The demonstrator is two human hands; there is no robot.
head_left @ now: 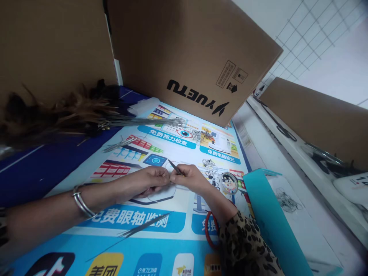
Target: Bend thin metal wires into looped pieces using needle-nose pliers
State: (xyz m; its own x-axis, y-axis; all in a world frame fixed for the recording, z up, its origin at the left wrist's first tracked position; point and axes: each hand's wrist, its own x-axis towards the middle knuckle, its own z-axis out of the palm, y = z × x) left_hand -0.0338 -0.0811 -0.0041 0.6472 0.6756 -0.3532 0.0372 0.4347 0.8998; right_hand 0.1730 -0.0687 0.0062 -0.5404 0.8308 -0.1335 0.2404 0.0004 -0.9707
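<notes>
My left hand [149, 182] and my right hand [188, 177] meet at the middle of a printed poster [172, 230] that covers the table. The right hand pinches a thin dark metal tool [174, 167], like tweezers or a pin, tip pointing up and left. My left hand's fingers are pinched together right against the right fingertips, on something too small to make out. A silver bangle [82, 201] circles my left wrist, a red band [209, 232] my right wrist.
A pile of brown feathers [57, 113] lies at the back left. Bundles of thin metal wires [143, 122] lie on the poster, with another bundle [143, 227] near me. Small wire hooks [211, 170] sit right of my hands. A teal tray [270, 218] stands right. Cardboard boxes [195, 57] wall the back.
</notes>
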